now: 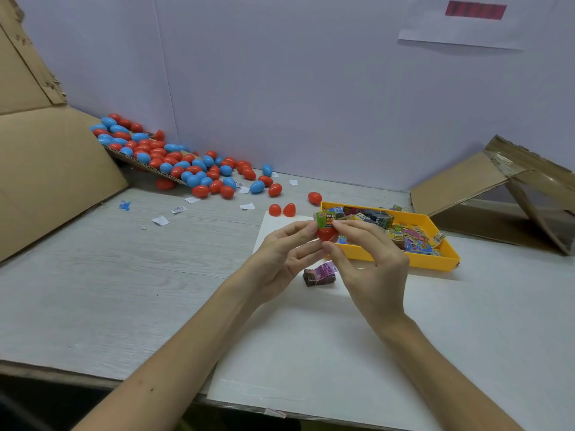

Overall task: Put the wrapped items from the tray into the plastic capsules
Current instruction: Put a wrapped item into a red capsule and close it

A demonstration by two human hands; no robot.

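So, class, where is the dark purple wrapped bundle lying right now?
In the head view, the dark purple bundle lies on the white sheet, just below the two hands, in front of the yellow tray.

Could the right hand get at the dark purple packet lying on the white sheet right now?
Probably not at once: the right hand hovers just above the purple packet, nothing between, but its fingers are busy pinching the green wrapped item.
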